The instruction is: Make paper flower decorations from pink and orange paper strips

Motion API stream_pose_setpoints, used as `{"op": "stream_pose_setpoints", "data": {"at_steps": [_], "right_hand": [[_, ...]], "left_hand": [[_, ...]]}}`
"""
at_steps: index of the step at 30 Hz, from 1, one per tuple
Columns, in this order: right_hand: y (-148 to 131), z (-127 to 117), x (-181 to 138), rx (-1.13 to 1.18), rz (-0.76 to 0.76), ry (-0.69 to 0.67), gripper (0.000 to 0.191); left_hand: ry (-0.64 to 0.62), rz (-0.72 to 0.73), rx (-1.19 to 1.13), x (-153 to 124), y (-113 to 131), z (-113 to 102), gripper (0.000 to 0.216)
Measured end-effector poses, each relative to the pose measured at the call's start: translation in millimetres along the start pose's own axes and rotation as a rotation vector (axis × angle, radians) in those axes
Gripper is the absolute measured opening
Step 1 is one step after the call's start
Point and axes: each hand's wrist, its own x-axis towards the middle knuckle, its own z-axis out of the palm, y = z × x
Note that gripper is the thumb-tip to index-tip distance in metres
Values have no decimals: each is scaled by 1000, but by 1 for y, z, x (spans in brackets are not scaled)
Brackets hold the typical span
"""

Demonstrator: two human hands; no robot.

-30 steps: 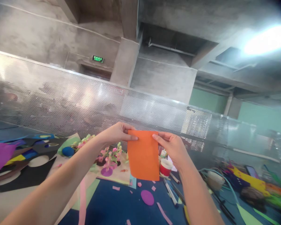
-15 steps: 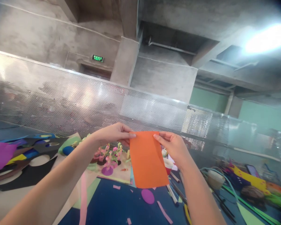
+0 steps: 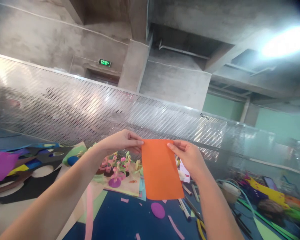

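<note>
An orange sheet (image 3: 162, 171), paper or thin foam, hangs upright in front of me above the blue table (image 3: 125, 220). My left hand (image 3: 131, 141) pinches its top left corner between thumb and fingers. At the top right corner, my right hand (image 3: 186, 153) grips it the same way, thumb on the near face. Behind the sheet, to the left, stand small pink and green flower-like pieces (image 3: 118, 171). A purple oval (image 3: 158, 210) lies on the table just below the sheet's lower edge.
Pink strips (image 3: 176, 227) and scraps lie on the table. Right of them are pens (image 3: 184, 208) and yellow-handled scissors (image 3: 200, 228). Coloured sheets (image 3: 3, 163) pile up at the left. A cup (image 3: 230, 191) and a phone (image 3: 269, 182) are at the right. A perforated metal screen (image 3: 162, 116) closes off the back.
Both hands have shifted slightly right with the orange sheet. The sheet now faces me a little flatter and hides less of the flower-like pieces' side.
</note>
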Motion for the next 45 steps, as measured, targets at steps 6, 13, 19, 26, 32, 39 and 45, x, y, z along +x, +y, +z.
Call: {"op": "stream_pose_setpoints", "data": {"at_steps": [6,13,19,26,32,39,45], "right_hand": [[2,3,2,-2,-33,46,24],[5,5,4,40,-61,121,26],[2,2,0,13,1,-21,28],[-15,16,-10,-217,-135,-201,20],[-19,20,-12,-266,-110,-234,15],[-13,16,-8,-282,-132,-47,22],[-2,10,-1,-307,-110,-3,28]], "left_hand": [[170,58,27,6,-2,3,24],[201,64,-1,7,1,13,22],[223,127,171,7,0,11,20],[-16,84,457,0,7,23,25],[-47,54,424,-6,20,37,25],[-66,50,263,3,7,37,27],[-64,31,263,6,2,38,27]]}}
